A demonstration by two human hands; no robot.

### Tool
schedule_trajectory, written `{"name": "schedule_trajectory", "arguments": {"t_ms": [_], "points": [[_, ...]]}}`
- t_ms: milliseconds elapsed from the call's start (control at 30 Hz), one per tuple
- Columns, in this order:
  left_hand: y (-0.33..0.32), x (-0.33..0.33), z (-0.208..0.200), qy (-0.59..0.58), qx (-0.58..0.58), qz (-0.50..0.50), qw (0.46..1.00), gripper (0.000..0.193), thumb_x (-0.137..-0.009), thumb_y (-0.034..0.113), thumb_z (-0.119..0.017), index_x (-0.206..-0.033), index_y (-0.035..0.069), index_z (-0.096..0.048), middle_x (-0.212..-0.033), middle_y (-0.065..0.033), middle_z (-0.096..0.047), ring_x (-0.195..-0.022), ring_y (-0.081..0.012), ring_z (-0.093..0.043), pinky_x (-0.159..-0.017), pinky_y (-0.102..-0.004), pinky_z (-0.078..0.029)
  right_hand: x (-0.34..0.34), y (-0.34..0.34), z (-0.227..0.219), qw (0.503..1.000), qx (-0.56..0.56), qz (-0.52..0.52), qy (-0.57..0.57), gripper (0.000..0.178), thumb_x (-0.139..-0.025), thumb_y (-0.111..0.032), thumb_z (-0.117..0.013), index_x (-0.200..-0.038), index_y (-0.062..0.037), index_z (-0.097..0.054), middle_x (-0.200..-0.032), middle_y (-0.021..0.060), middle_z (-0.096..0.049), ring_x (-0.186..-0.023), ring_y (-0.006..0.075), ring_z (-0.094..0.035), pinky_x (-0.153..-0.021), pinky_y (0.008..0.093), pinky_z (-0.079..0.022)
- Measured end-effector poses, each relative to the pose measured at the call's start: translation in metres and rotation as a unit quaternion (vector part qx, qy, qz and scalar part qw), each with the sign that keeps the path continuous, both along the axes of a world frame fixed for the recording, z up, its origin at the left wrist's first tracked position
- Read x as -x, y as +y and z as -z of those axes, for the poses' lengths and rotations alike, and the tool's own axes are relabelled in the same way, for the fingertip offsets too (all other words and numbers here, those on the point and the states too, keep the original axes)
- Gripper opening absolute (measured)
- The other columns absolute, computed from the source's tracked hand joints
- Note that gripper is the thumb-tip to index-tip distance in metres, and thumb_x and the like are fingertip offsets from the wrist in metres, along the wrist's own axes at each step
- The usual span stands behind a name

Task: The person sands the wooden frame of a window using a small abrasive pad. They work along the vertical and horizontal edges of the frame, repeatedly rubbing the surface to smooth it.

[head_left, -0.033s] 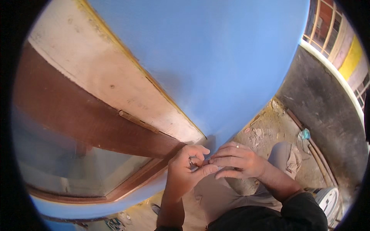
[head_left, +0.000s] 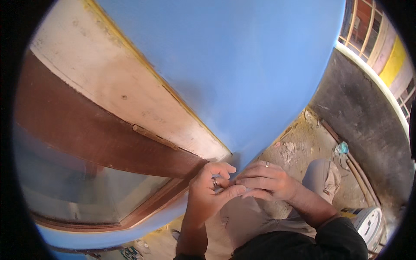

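Observation:
Both hands meet in front of me, close to the corner where the brown window frame [head_left: 149,203] reaches the blue wall [head_left: 242,65]. My left hand [head_left: 212,186], with a dark ring, is closed, its thumb and fingers pinched together. From the right, my right hand [head_left: 271,181], wearing a thin ring, is closed too, its fingertips touching those of the left. A small pale bit shows between the fingertips, too small and covered to name. Beside the hands, a bare whitish strip [head_left: 125,93] edged in yellow runs between the frame and the blue wall.
Glass [head_left: 95,190] fills the frame at left. A low dark wall [head_left: 364,104] with a pale top stands at right, with pipes [head_left: 362,177] and a teal scrap [head_left: 342,148] along its foot. A round white-lidded bucket [head_left: 370,225] is at lower right. Debris lies on the dusty floor.
My right thumb has shifted slightly up toward the left thumb. Otherwise the hands stay together in the same place.

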State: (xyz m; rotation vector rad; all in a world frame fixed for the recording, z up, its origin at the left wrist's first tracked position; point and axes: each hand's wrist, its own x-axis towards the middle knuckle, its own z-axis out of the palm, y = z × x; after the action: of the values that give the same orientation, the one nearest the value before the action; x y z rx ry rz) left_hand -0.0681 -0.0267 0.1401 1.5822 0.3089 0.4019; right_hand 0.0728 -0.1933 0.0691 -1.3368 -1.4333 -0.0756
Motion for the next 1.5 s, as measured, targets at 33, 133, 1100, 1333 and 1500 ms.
{"name": "schedule_trajectory", "arguments": {"t_ms": [33, 133, 1100, 1333, 1500], "points": [[-0.001, 0.001, -0.006, 0.007, 0.006, 0.001, 1.0, 0.032, -0.082, -0.003, -0.091, -0.103, 0.001, -0.068, -0.118, -0.0167, -0.074, -0.086, -0.0193, -0.076, -0.076, -0.0315, -0.063, 0.005, 0.0, 0.004, 1.0, -0.013, 0.024, -0.008, 0.029, -0.091, -0.02, -0.087, -0.116, -0.0066, -0.081, -0.116, 0.0104, -0.076, -0.098, 0.0293, -0.074, -0.083, 0.0388, -0.059], [0.013, -0.002, -0.013, -0.104, -0.322, -0.037, 0.94, 0.033, -0.085, -0.001, -0.09, -0.105, 0.004, -0.065, -0.123, -0.0157, -0.07, -0.091, -0.0238, -0.073, -0.079, -0.0355, -0.063, 0.013, 0.005, 0.01, 0.992, -0.053, 0.113, 0.015, 0.025, -0.092, -0.011, -0.085, -0.114, -0.002, -0.077, -0.114, 0.0125, -0.074, -0.094, 0.0259, -0.074, -0.079, 0.0354, -0.059], [0.051, -0.045, 0.006, -0.217, -0.692, -0.403, 0.558, 0.016, -0.099, 0.019, -0.076, -0.112, 0.016, -0.069, -0.124, -0.0084, -0.047, -0.117, -0.0277, -0.041, -0.095, -0.0398, -0.04, 0.0, 0.106, -0.014, 0.921, -0.261, 0.282, 0.061, 0.024, -0.085, 0.003, -0.09, -0.105, -0.0026, -0.076, -0.093, 0.0107, -0.074, -0.076, 0.0186, -0.067, -0.069, 0.0321, -0.054], [0.048, -0.038, 0.016, -0.184, -0.704, -0.427, 0.537, 0.017, -0.1, 0.023, -0.075, -0.112, 0.017, -0.066, -0.121, -0.0076, -0.045, -0.114, -0.0282, -0.041, -0.095, -0.0405, -0.039, 0.004, 0.1, 0.009, 0.935, -0.201, 0.282, 0.072, 0.022, -0.084, 0.002, -0.092, -0.101, -0.0066, -0.08, -0.083, 0.0063, -0.069, -0.071, 0.0172, -0.061, -0.066, 0.0307, -0.051], [0.054, -0.038, 0.023, -0.182, -0.698, -0.436, 0.537, 0.016, -0.102, 0.023, -0.074, -0.113, 0.017, -0.065, -0.121, -0.0077, -0.046, -0.112, -0.0277, -0.042, -0.095, -0.0407, -0.039, -0.003, 0.109, 0.003, 0.924, -0.211, 0.311, 0.071, 0.018, -0.077, -0.005, -0.093, -0.092, -0.0091, -0.083, -0.075, 0.0043, -0.066, -0.069, 0.0226, -0.057, -0.061, 0.036, -0.045]]}}
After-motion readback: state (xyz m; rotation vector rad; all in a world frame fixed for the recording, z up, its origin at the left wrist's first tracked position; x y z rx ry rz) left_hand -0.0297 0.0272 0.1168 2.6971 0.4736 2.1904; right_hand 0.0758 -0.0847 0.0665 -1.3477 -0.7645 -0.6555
